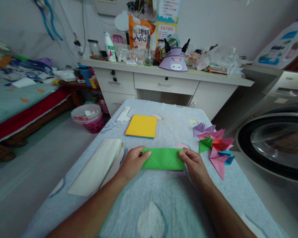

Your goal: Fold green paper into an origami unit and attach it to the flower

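Smooth matt green paper [163, 159], matt yellow paper [142, 126], rough-looking tablecloth [151, 190], glossy plastic orange bag [138, 31]

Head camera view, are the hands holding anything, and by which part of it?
Yes, the green paper: the left hand holds its left end and the right hand its right end, both near the upper corners.

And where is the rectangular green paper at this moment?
In the head view, the rectangular green paper is below and right of centre, gripped at its ends by the left hand and right hand, nearer than the yellow paper.
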The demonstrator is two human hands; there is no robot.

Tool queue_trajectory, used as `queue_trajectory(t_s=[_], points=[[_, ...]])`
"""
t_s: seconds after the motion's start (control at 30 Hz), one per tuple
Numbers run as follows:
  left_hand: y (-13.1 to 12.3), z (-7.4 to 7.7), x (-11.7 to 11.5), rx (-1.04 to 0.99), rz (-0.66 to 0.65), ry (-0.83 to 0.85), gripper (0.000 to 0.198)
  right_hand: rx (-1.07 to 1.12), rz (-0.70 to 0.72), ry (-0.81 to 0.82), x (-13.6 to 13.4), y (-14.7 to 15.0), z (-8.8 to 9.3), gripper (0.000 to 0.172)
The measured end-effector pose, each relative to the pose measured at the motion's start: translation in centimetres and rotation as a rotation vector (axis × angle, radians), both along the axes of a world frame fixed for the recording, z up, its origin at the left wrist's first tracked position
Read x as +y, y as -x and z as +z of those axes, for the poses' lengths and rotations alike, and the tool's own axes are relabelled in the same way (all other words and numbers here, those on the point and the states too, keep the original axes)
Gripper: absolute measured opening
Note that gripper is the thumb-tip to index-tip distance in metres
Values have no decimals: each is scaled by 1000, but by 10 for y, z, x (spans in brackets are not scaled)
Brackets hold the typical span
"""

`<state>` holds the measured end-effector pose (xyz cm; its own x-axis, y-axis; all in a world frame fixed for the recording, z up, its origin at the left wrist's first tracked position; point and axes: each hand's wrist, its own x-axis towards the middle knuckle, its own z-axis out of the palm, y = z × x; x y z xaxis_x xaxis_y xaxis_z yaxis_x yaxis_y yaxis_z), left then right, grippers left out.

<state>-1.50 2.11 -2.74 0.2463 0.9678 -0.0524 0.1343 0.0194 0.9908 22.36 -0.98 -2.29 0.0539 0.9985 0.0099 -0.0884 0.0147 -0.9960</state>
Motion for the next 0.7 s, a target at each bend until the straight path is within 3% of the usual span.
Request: queue_trajectory(t_s=[0.7], points=[[-1,4,-1,0,1,-4,34,-36,26,-18,1,-3,-6,37]])
